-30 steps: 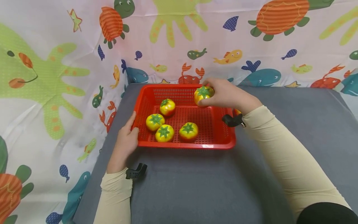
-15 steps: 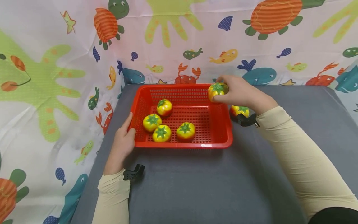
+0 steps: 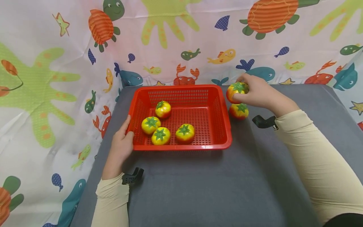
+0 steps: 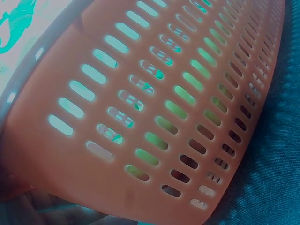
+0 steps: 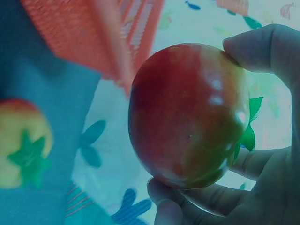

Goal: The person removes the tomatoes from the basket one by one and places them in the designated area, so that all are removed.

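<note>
Up off the table, just past the right side of the red plastic basket [image 3: 181, 147], my right hand [image 3: 259, 94] holds a yellow-and-red tomato [image 3: 237, 90] with a green star-shaped top. In the right wrist view, thumb and fingers grip opposite sides of this tomato [image 5: 187, 117]. A second tomato [image 3: 239, 111] sits on the table just below it in the head view, beside the basket. My left hand [image 3: 120, 146] holds the basket's left front corner, thumb at the rim. Several tomatoes [image 3: 185, 133] lie inside, mostly left and front. The left wrist view shows the slotted basket wall [image 4: 112, 154] up close.
The grey table [image 3: 181, 189] extends in front and to the right of the basket. A curtain printed with sea animals [image 3: 170, 63] hangs along the back and left edges. Each wrist carries a black camera mount [image 3: 133, 176].
My right hand has carried the tomato from above the basket rightward, past its right rim. The tomato on the table has come into full view. My left hand stays on the basket.
</note>
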`<state>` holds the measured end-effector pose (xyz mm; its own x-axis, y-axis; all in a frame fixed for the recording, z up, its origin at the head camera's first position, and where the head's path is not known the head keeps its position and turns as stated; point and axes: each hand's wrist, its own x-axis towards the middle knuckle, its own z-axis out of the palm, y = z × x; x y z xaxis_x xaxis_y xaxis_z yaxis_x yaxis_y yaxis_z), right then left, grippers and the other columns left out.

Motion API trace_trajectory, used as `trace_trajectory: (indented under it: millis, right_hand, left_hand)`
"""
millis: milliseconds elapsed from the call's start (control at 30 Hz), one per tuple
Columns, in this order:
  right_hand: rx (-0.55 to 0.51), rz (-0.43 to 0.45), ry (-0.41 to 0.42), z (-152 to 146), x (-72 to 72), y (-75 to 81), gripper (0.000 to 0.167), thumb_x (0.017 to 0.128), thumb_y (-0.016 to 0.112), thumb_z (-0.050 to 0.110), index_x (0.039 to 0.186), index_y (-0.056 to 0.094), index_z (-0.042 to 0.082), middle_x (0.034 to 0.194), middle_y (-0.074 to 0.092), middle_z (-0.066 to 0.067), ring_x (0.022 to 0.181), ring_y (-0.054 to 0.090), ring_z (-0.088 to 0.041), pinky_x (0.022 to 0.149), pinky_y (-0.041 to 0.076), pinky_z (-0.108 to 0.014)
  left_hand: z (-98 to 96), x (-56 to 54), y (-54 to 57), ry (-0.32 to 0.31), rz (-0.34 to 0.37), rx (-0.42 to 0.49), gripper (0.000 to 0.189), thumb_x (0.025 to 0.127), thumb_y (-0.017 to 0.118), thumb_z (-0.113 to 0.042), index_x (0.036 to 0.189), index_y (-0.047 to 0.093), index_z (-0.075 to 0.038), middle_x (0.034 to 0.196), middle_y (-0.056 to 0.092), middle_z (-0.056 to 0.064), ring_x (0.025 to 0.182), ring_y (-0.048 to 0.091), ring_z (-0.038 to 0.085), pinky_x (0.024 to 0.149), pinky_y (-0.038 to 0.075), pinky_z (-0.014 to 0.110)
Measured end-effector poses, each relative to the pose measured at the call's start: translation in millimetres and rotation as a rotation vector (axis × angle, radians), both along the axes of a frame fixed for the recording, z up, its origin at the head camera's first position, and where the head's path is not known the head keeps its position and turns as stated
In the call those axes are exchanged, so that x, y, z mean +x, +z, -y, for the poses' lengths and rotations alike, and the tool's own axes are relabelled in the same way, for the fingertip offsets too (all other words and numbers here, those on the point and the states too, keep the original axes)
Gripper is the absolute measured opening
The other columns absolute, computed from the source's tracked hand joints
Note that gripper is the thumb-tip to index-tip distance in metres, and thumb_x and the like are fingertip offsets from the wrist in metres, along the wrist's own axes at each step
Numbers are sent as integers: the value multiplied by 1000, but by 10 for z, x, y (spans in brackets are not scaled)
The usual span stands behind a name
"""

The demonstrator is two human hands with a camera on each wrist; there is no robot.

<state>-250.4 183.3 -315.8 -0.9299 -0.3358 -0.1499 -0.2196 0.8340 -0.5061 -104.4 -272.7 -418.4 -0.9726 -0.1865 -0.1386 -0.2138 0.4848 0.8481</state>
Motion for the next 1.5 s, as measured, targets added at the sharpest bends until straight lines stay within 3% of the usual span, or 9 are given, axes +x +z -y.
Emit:
trace_trajectory:
  millis: [400, 633, 800, 1500]
  right_hand:
    - [15, -4, -76, -514, -46, -274, 75, 96, 68, 42, 148, 40, -5, 127, 56, -28, 110, 54, -43, 81, 55, -51]
    - [33, 21, -83, -776, -54, -439, 78, 96, 71, 41, 148, 38, -7, 135, 51, -35, 115, 50, -47, 93, 49, -62]
    - [44, 19, -80, -927, -55, -587, 78, 94, 75, 39, 146, 40, -6, 134, 53, -38, 110, 54, -47, 92, 47, -59]
    - [56, 98, -44, -1058, -98, -929, 81, 92, 80, 36, 150, 41, -7, 137, 51, -39, 118, 48, -52, 102, 40, -70]
  left_hand:
    - [10, -6, -14, 2, 4, -2, 66, 108, 42, -24, 167, 18, -41, 168, 36, 9, 120, 66, 36, 89, 61, 43]
    - [7, 1, -8, 5, 12, 8, 65, 108, 42, -25, 167, 19, -43, 169, 36, 8, 113, 69, 36, 82, 62, 34]
    - [6, 4, -8, 6, 14, 9, 65, 108, 42, -25, 167, 19, -42, 168, 36, 8, 110, 71, 36, 79, 62, 31]
    - [18, -11, -31, 12, 4, -4, 65, 108, 42, -26, 166, 20, -45, 168, 37, 6, 115, 68, 35, 83, 62, 33]
